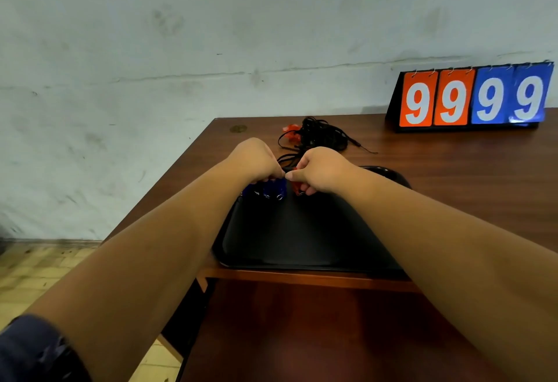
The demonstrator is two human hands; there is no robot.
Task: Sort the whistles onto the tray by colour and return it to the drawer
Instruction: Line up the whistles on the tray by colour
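Both forearms are reaching forward over the table (422, 164), converging at the far edge of the black tray (287, 236). The left hand (256, 159) is sitting knuckles-up, fingers curled down onto a cluster of blue whistles (270, 191) at the tray's far left corner; it appears to be gripping them, though the fingertips are hidden. The right hand (320, 172) is likewise curled, pinching a red whistle (297, 187) just beside the blue cluster. The two hands are nearly touching at the thumbs. Black cords (287, 159) are running from between the hands toward the back of the table.

Counts: blue whistles appear to number about three, exact count unclear because of blur and the hand covering them. One red whistle is showing under the right hand. Further back a tangled heap of black lanyards (320, 135) is lying on the table with more red whistles (291, 134) at its left side; their number cannot be told.

One tray, lying flat at the table's near edge, its middle bare. One flip scoreboard (471, 98) is standing at the back right, two orange and two blue cards, all reading 9.
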